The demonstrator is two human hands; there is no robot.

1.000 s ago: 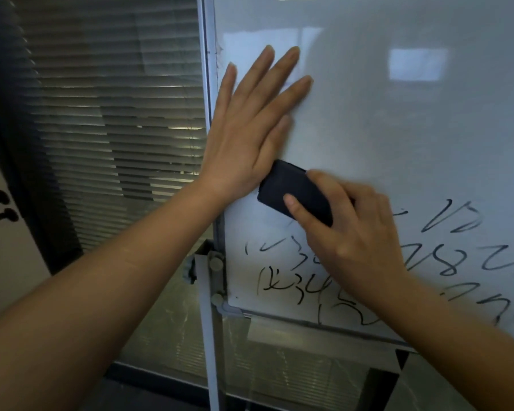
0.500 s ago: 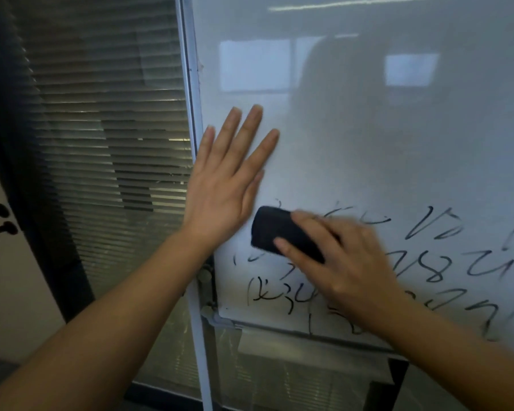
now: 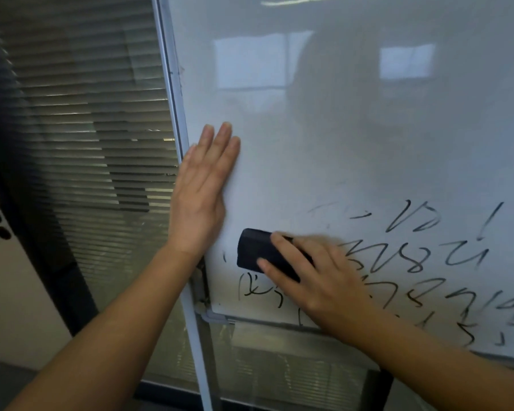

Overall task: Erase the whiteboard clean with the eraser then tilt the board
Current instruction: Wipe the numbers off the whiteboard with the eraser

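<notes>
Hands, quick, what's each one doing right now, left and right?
Left hand: open, fingers straight, flat against the whiteboard near its left edge.
Right hand: holding the black eraser against the board.

A single head-worn view is aimed forward and slightly down, held close to the whiteboard (image 3: 353,129) lower-left corner.

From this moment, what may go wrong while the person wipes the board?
1. The right hand covers much of the eraser, so its fingers may smear the black writing beside it.
2. Writing below the eraser, near the bottom edge of the whiteboard, could be missed.
3. The left hand rests flat at the board's edge; if it slips, the board might swing.
</notes>
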